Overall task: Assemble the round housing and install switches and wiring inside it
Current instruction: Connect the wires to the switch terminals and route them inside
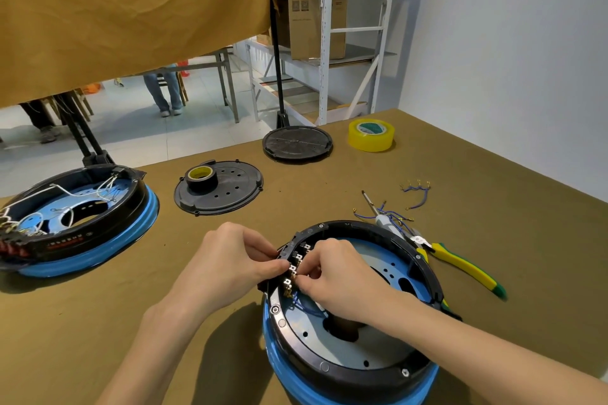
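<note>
Working: both hands are at the left inner rim of the round housing (355,322), which sits on the worktop (131,322) right in front of the person.
Left hand: the left hand (230,260) pinches the outer side of the switch row (294,268), fingers curled on the black rim, steadying it.
Right hand: the right hand (339,273) reaches in from inside the housing, fingertips pinched at a brass terminal; a blue wire (304,304) runs out beneath it, though whether the grip holds that wire's end cannot be told.
Doing it well: judging by this, the terminal should go on square while the left hand braces the switch from behind, so the push does not pop it out of its slot.
Watch for: slack wire should lie flat against the grey plate, away from the centre hole.
Spare parts: more blue wires (416,191) and yellow pliers (460,265) wait to the right; a second housing (79,220) sits left.
</note>
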`<state>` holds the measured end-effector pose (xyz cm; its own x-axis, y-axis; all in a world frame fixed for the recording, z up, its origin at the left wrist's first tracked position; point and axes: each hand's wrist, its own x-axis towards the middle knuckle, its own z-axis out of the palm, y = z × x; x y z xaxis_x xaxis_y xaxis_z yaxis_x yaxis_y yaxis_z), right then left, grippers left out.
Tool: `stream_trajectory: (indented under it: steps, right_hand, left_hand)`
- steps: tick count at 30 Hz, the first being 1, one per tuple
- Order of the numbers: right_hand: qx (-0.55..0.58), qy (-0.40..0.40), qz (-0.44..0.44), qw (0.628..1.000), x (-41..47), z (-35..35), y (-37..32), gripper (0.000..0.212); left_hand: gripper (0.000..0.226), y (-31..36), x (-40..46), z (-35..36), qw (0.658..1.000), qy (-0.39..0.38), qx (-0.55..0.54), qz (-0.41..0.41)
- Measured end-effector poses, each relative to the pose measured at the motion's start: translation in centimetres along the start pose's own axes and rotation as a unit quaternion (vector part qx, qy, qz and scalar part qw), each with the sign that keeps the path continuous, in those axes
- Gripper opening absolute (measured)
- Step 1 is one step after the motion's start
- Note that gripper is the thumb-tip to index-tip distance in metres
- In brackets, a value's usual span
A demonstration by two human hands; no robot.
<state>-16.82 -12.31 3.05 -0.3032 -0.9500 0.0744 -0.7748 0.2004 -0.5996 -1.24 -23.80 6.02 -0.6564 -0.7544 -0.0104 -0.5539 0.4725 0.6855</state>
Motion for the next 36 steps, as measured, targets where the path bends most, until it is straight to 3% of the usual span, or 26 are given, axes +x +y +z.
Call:
stream_trajectory:
  steps: [9, 14, 20, 26, 31, 36]
  right_hand:
    - [0.019, -0.016, -0.026, 0.999, 0.0, -0.4, -0.1, 0.018]
    - [0.007, 0.072, -0.073, 0.995, -1.8, -0.9, -0.4, 0.008]
    - [-0.075, 0.013, -0.086, 0.993, -2.5, -0.9, -0.9, 0.025]
    - [-0.100, 0.005, -0.106, 0.989, -1.8, -0.7, -1.2, 0.016]
    - [-0.029, -0.038, -0.090, 0.995, -2.0, -1.3, 0.0, 0.012]
    - [-0.018, -0.021, -0.087, 0.996, -2.2, -1.2, 0.4, 0.018]
  left_hand:
    - [0.007, 0.0, 0.1, 0.5, 1.000, -0.018, -0.009, 0.011]
    - [0.012, 0.1, 0.2, 0.7, 1.000, -0.017, -0.001, 0.006]
    - [0.011, 0.1, 0.2, 0.6, 1.000, -0.019, 0.002, 0.007]
    - [0.010, 0.1, 0.1, 0.6, 1.000, -0.015, 0.004, 0.006]
    - [0.012, 0.2, 0.0, 0.5, 1.000, -0.013, 0.008, 0.010]
    - [0.011, 0.3, 0.0, 0.4, 1.000, -0.014, 0.011, 0.012]
